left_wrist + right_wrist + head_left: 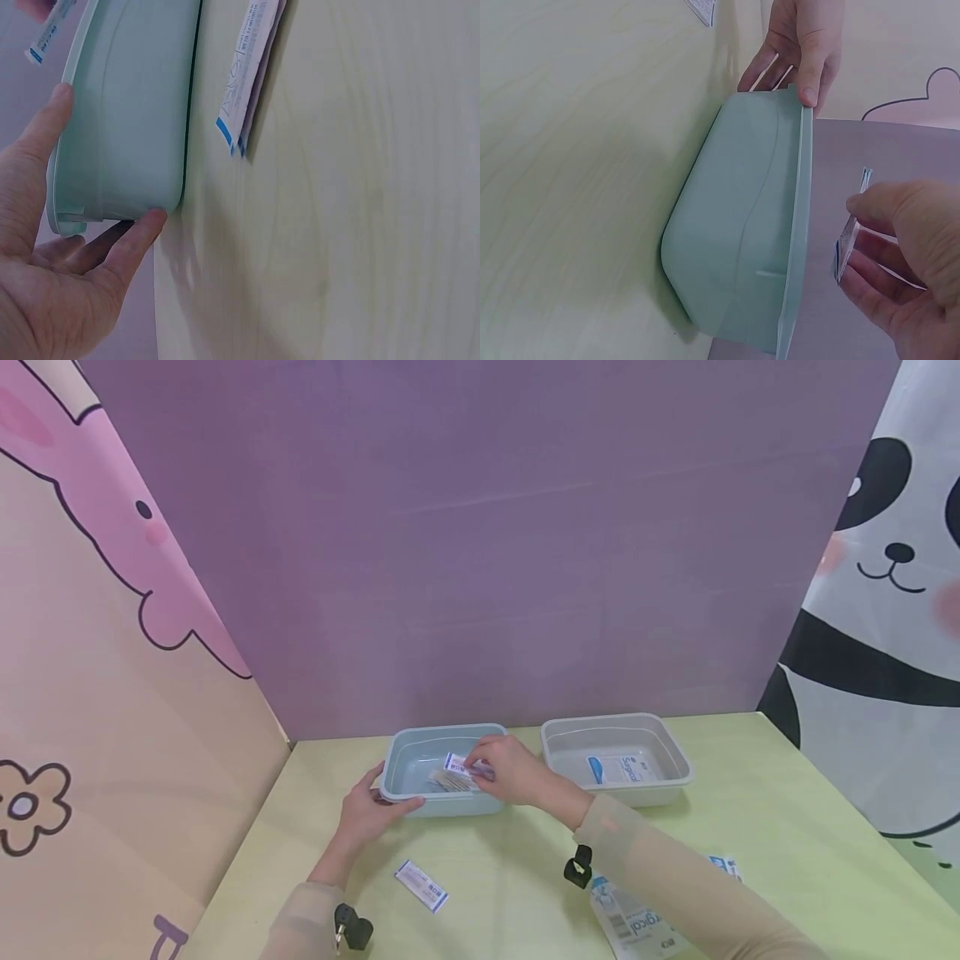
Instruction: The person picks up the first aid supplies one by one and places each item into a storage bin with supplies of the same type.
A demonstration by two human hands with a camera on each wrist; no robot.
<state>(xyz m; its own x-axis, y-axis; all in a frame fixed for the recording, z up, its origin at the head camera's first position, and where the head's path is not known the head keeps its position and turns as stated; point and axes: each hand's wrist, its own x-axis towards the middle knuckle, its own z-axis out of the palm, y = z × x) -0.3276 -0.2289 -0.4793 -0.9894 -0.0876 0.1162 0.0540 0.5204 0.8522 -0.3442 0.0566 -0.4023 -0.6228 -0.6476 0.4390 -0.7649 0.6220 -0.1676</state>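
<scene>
A light blue plastic bin (442,807) stands on the table at the back. My left hand (367,814) grips its left end, the thumb (56,112) on the rim and the fingers against the end wall. Over the bin's right part, my right hand (506,768) pinches a small flat white packet with blue print (847,244) between thumb and fingers. Several thin pale pieces (452,781) lie inside the bin, partly hidden by the right hand. Another small white packet (422,886) with blue ends lies on the table in front of the bin.
To the right stands a grey bin (645,795) with a white and blue packet marked "Surgical" (621,768) inside. A larger "Surgical" packet (630,922) lies on the table, partly under the right forearm. A purple panel (480,568) rises behind the bins.
</scene>
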